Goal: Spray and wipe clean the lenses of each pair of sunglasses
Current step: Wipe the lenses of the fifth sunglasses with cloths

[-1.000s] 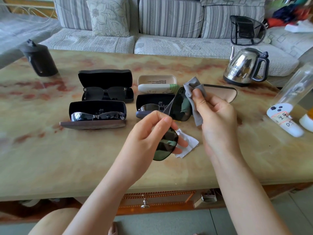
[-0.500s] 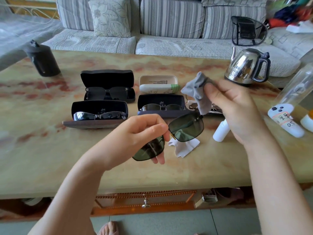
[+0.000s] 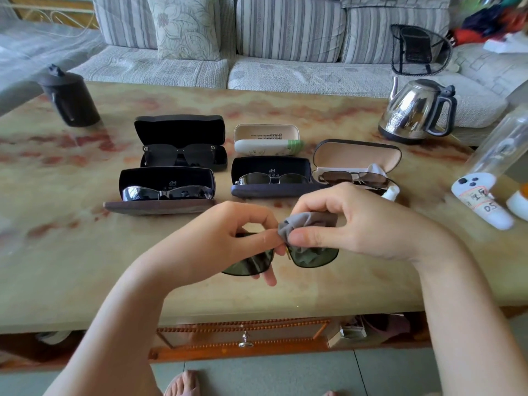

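Note:
Above the table's front part I hold a pair of green-lensed sunglasses (image 3: pixel 251 264). My left hand (image 3: pixel 231 238) pinches the frame near the bridge over the left lens. My right hand (image 3: pixel 351 221) pinches a grey cloth (image 3: pixel 303 224) around the top of the right lens. Behind them several open cases hold other sunglasses: a black pair (image 3: pixel 180 154), a mirrored pair (image 3: pixel 167 192), a grey-lensed pair (image 3: pixel 271 178) and a brown-lensed pair (image 3: pixel 354 177). A small white spray bottle (image 3: pixel 391 192) shows just past my right hand.
The marble table (image 3: pixel 85 267) also carries a white-green case (image 3: pixel 267 145) with no glasses, a steel kettle (image 3: pixel 417 110) back right, a dark jug (image 3: pixel 70 97) back left and a clear bottle with a white cap (image 3: pixel 483 201) at right. A sofa stands behind.
My right hand came down and left with the grey cloth onto the right lens. The sunglasses turned level, lenses facing me. The white tissue on the table is now hidden behind my hands.

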Motion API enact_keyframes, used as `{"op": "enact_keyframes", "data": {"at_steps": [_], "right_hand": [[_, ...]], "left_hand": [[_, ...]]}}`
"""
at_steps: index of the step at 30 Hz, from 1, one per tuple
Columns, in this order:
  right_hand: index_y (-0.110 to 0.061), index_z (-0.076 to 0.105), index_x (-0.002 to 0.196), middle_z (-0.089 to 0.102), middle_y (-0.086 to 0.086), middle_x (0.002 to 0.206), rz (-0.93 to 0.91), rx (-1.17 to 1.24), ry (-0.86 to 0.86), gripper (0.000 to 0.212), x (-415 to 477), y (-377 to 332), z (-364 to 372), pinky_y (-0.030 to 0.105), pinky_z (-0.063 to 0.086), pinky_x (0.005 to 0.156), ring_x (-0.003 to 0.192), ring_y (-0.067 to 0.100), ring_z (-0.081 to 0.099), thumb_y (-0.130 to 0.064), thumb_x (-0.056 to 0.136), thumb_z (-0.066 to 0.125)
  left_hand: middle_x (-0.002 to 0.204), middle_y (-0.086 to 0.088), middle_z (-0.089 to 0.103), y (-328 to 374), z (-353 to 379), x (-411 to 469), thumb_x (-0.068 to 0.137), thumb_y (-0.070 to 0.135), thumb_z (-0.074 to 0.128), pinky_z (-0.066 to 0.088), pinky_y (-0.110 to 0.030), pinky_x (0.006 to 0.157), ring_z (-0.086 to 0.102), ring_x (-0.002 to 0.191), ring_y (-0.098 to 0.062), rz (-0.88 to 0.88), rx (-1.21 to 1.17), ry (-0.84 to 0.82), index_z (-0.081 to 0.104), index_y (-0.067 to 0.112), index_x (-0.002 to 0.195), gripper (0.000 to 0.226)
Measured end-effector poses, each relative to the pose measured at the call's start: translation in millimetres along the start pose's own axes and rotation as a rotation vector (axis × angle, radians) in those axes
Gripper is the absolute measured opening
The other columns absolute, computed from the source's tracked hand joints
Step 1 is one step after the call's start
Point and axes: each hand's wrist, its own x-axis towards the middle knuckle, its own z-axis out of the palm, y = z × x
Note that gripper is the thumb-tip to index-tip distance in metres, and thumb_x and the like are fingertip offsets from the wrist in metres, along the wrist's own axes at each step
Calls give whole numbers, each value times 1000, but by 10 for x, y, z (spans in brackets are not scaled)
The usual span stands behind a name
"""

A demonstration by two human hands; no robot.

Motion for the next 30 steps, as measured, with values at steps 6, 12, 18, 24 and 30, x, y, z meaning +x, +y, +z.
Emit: {"op": "enact_keyframes", "data": {"at_steps": [6,12,18,24,30], "right_hand": [[-24,74,87,71,5,85,8,-54,-70,10,36,-1,53,52,49,84,85,28,64,-33,87,71],[-28,71,82,66,-9,76,-65,113,-17,10,-5,145,-87,23,43,72,74,5,59,-35,86,66],[-9,65,91,65,-16,78,-125,288,42,25,-26,285,-141,12,46,80,81,-1,61,-32,85,57],[-10,64,89,63,-16,74,-127,428,167,15,68,318,-46,12,45,76,76,0,58,-21,87,54],[-16,65,86,67,-15,70,20,404,611,19,207,463,-25,15,45,67,72,0,62,-18,100,53]], "left_hand": [[70,5,75,-60,2,-8,89,45,53,51,-60,69,64,70,-46,2,20,-27,64,30,83,20],[68,-1,74,-81,25,18,94,33,49,57,-34,77,72,66,-16,34,-65,35,61,13,83,26],[70,-12,70,-76,-12,5,91,31,49,58,-31,66,73,63,-21,85,-175,108,59,5,80,30],[65,-10,68,-104,10,3,96,23,50,56,-27,65,73,62,-21,72,-187,202,59,7,77,26],[69,-17,69,-75,-67,-44,96,18,48,60,-30,64,73,62,-22,95,-283,346,60,-1,83,26]]}}
